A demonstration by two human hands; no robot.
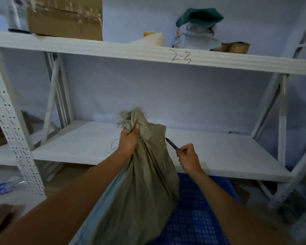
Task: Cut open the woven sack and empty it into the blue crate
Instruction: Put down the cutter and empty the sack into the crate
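A grey-green woven sack (141, 183) hangs upright in front of me, its frayed neck bunched at the top. My left hand (128, 139) is clenched around that neck and holds the sack up. My right hand (188, 158) grips a thin dark blade (171, 144) whose tip touches the sack's right edge just below the neck. The blue crate (198, 214), with a perforated bottom, lies on the floor below and to the right, partly hidden by the sack and my right forearm.
White metal shelving (166, 55) stands right behind the sack, its lower shelf board (219, 156) at hand height. Cardboard boxes (65, 16) and bundles sit on the upper shelf. A perforated upright (12, 129) rises at left. Flat cardboard (0, 220) lies on the floor.
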